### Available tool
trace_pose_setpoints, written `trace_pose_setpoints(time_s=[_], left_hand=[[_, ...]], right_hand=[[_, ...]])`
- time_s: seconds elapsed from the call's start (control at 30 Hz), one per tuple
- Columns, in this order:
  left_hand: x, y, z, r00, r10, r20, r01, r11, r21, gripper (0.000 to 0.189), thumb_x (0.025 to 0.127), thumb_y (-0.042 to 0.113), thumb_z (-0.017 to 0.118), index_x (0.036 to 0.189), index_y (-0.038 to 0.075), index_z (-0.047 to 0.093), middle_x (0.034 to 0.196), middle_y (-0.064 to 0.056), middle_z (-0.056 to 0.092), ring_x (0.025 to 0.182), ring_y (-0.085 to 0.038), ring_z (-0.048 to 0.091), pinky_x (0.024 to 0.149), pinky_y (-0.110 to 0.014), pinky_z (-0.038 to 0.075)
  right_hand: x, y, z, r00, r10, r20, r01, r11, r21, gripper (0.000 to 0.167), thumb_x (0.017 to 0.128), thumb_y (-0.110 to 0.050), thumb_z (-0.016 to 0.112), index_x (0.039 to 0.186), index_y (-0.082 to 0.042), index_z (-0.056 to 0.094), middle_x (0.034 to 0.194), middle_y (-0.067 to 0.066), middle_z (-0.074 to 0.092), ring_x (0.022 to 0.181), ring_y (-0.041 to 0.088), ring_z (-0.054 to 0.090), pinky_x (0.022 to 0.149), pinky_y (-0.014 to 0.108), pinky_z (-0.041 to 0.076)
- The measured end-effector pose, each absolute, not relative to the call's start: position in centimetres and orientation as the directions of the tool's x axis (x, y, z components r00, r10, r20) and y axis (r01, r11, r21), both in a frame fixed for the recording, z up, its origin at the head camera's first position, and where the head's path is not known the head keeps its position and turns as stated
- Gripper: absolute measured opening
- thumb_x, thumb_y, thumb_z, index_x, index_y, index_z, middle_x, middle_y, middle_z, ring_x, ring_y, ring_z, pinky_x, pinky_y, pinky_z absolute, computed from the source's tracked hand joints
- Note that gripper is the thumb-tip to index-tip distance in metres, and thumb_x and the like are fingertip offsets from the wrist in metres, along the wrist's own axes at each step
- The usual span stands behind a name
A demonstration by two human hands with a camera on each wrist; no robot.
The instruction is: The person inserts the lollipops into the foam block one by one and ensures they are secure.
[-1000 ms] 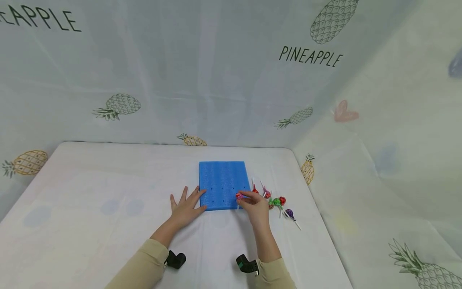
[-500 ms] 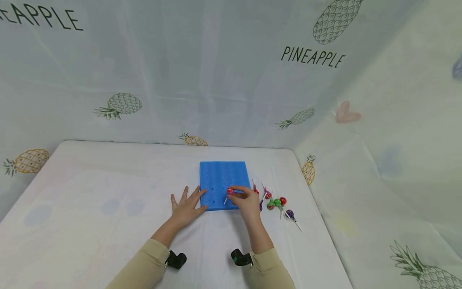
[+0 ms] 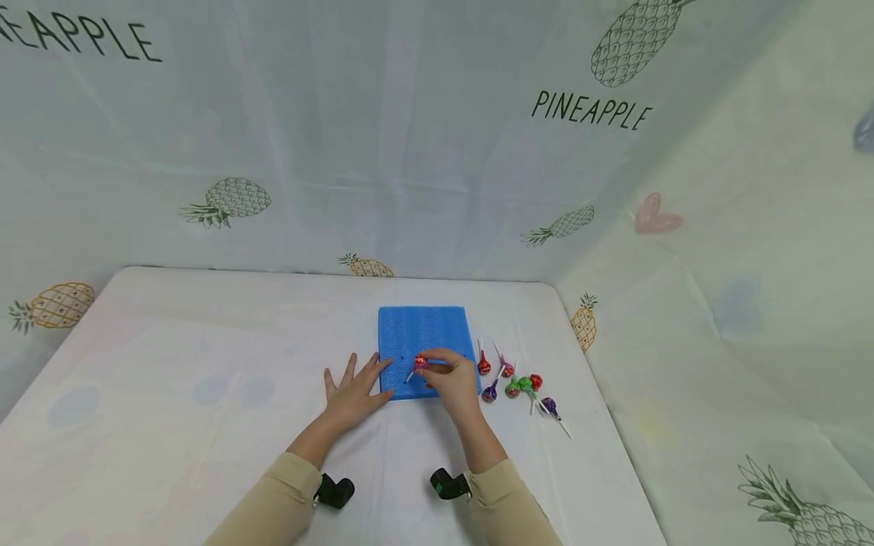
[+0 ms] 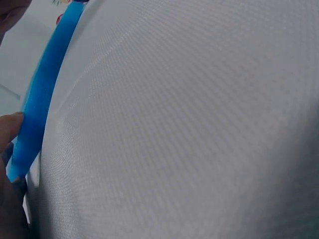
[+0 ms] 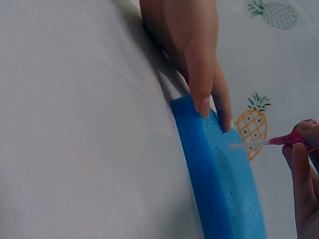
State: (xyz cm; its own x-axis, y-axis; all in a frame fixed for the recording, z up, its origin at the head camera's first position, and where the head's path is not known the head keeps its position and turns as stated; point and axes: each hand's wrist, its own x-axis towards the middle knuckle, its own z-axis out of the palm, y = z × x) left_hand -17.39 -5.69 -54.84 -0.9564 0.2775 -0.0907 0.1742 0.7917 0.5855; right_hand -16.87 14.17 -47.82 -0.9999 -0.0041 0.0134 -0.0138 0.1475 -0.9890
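My right hand (image 3: 457,384) pinches a red-and-pink wrapped lollipop (image 3: 420,363) by its candy head, above the blue foam board (image 3: 426,327). The lollipop's white stick slants down and left; in the right wrist view its tip (image 5: 230,147) is right at the board's top surface. Small holes dot the board, some covered by the right hand. Fingers spread, my left hand (image 3: 355,398) lies at the board's left edge, with thumb and fingertips touching it. Part of that hand (image 4: 9,129) also shows against the board's side in the left wrist view.
Right of the board, several wrapped lollipops lie loose on the white-covered table (image 3: 239,326): a red one (image 3: 484,367), a purple one (image 3: 489,394), a green one (image 3: 512,389) and others. A pineapple-print cloth (image 3: 410,152) hangs behind the table.
My right hand has carried the lollipop leftward across the board, its stick now tilted near the left-hand holes. The left hand stays in place. More loose lollipops are uncovered at the right.
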Motion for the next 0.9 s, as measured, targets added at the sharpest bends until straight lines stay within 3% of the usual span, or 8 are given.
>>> trace_pose_setpoints(time_s=[0.17, 0.6, 0.9], left_hand=[[-17.3, -5.6, -54.7, -0.957, 0.276, -0.087, 0.175, 0.789, 0.589, 0.065, 0.094, 0.048, 0.058, 0.152, 0.026, 0.037, 0.159, -0.009, 0.025, 0.146, -0.042, -0.002, 0.100, -0.070, -0.020], [-17.0, -5.7, -54.5, -0.959, 0.276, -0.064, 0.187, 0.787, 0.589, 0.064, 0.094, 0.046, 0.059, 0.151, 0.024, 0.039, 0.158, -0.011, 0.027, 0.146, -0.044, 0.001, 0.100, -0.072, -0.017], [-17.3, -5.7, -54.8, -0.955, 0.281, -0.093, 0.180, 0.801, 0.571, 0.066, 0.094, 0.050, 0.056, 0.153, 0.026, 0.035, 0.160, -0.008, 0.023, 0.146, -0.041, -0.004, 0.100, -0.070, -0.019]], right_hand=[[-17.4, 13.9, -49.6, -1.000, 0.001, 0.021, -0.020, 0.189, -0.982, 0.023, 0.083, 0.001, 0.076, 0.105, -0.003, 0.075, 0.106, 0.009, 0.070, 0.087, 0.020, 0.070, 0.063, 0.032, 0.058], [-17.4, 13.4, -49.8, -0.996, -0.060, 0.072, -0.086, 0.282, -0.956, 0.028, 0.083, 0.000, 0.076, 0.110, -0.001, 0.073, 0.108, 0.005, 0.068, 0.094, 0.021, 0.068, 0.065, 0.029, 0.058], [-17.5, 13.3, -50.3, -0.979, -0.082, 0.189, -0.206, 0.391, -0.897, 0.025, 0.080, -0.006, 0.081, 0.104, -0.006, 0.076, 0.101, -0.004, 0.070, 0.094, 0.014, 0.064, 0.076, 0.031, 0.055]])
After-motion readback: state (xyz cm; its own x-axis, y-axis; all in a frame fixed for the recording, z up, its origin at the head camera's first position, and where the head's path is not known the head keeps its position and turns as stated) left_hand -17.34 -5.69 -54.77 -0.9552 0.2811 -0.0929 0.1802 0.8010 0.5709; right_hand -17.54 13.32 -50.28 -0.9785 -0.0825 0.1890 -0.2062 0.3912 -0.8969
